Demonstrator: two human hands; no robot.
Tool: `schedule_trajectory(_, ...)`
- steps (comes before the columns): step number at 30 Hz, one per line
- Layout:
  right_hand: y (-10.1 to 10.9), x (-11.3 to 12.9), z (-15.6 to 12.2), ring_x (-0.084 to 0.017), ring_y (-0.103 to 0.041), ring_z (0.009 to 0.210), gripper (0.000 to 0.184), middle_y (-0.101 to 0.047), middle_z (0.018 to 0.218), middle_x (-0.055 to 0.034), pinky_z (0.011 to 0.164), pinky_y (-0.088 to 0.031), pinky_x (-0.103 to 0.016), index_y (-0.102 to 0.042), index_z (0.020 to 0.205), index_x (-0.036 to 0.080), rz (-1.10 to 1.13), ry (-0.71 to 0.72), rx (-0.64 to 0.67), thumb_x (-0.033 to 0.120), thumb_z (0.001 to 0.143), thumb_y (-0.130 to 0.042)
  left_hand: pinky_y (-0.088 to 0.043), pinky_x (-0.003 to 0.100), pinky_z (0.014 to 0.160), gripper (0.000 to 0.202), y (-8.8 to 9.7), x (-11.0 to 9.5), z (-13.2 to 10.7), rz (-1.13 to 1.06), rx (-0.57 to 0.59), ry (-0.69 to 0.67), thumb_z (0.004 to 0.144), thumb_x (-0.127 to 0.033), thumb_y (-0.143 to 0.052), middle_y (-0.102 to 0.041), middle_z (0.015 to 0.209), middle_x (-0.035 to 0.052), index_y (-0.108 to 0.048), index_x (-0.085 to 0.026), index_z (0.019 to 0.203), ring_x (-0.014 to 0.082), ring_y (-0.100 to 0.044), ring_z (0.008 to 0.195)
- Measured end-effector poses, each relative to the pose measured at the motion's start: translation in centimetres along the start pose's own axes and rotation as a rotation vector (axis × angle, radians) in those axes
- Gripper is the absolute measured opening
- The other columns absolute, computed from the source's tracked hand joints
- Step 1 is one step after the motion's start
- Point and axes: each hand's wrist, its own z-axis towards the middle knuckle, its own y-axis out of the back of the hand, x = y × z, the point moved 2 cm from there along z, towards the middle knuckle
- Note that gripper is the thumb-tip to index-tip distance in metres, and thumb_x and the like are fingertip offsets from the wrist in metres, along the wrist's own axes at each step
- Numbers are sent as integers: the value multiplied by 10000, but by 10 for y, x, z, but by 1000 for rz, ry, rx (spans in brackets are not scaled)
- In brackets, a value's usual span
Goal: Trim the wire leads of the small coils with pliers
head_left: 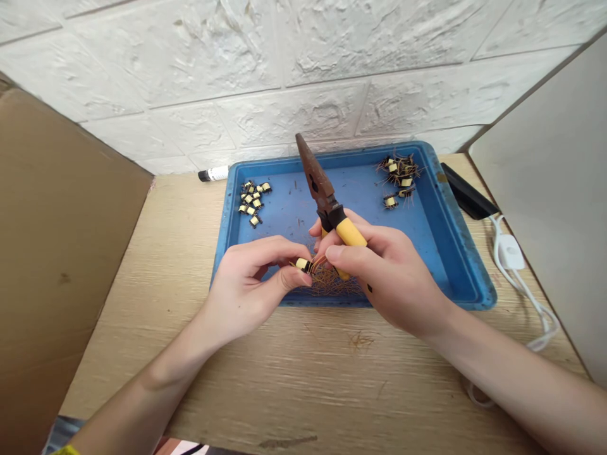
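My left hand pinches a small transformer coil, black at the ends with yellow tape round its middle. Thin copper wires stick out of the coil's right end. In my right hand sit long-nose pliers with yellow handles, their brown jaws pointing up and away. The right thumb and a fingertip meet at the coil's wires. Beneath both hands, a heap of cut copper wire bits lies in the blue tray.
Several coils with short leads lie at the tray's left; several long-wired coils lie at its right. A black-capped white marker, a black bar and a white cord switch surround the tray. Cardboard stands left, a textured wall behind.
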Motion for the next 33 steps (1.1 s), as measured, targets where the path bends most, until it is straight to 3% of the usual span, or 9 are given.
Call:
schedule_trajectory(7, 0, -1, 0, -185, -634, 935, 152, -669, 976, -36, 767, -526, -333, -729, 640, 221, 2, 28, -2, 296, 746, -650, -527, 203, 574, 291, 0, 1, -1, -12, 1, -8, 923, -436, -789, -774, 711, 31, -782, -171, 804, 124, -665, 617)
schedule_trajectory(12, 1, -1, 0, -189, -649, 967, 133, -679, 977, -32, 818, -541, -346, -740, 651, 230, -3, 47, -6, 267, 739, -647, -525, 226, 553, 366, -1, 1, 0, 5, 6, 6, 923, -514, -765, -772, 702, 41, -777, -175, 787, 140, -664, 607)
schedule_trajectory(18, 1, 0, 0, -185, -657, 960, 139, -672, 975, -35, 764, -552, -318, -724, 635, 229, -33, 54, 1, 242, 752, -649, -508, 206, 551, 368, 0, -1, 0, -15, 27, -10, 928, -510, -762, -760, 688, 26, -768, -172, 783, 121, -648, 593)
schedule_trajectory(23, 1, 2, -1, -174, -656, 952, 132, -659, 962, -32, 788, -557, -308, -711, 637, 221, -59, 62, 4, 211, 756, -654, -518, 188, 535, 382, 1, 2, -1, -103, 14, 77, 884, -530, -802, -728, 660, 12, -756, -166, 777, 109, -633, 562)
schedule_trajectory(29, 1, -1, 0, -164, -645, 921, 168, -656, 951, -32, 756, -540, -292, -681, 638, 215, -44, 73, -14, 266, 788, -623, -539, 203, 553, 358, 1, 1, -1, -131, 64, 87, 910, -511, -782, -754, 701, 26, -767, -171, 799, 122, -654, 591)
schedule_trajectory(33, 0, 1, -1, -112, -590, 757, 219, -636, 948, -22, 620, -497, -252, -659, 647, 205, -43, 61, -27, 323, 831, -639, -528, 206, 540, 378, 1, 1, 0, -113, 80, 74, 923, -522, -763, -769, 712, 28, -765, -170, 788, 116, -644, 575)
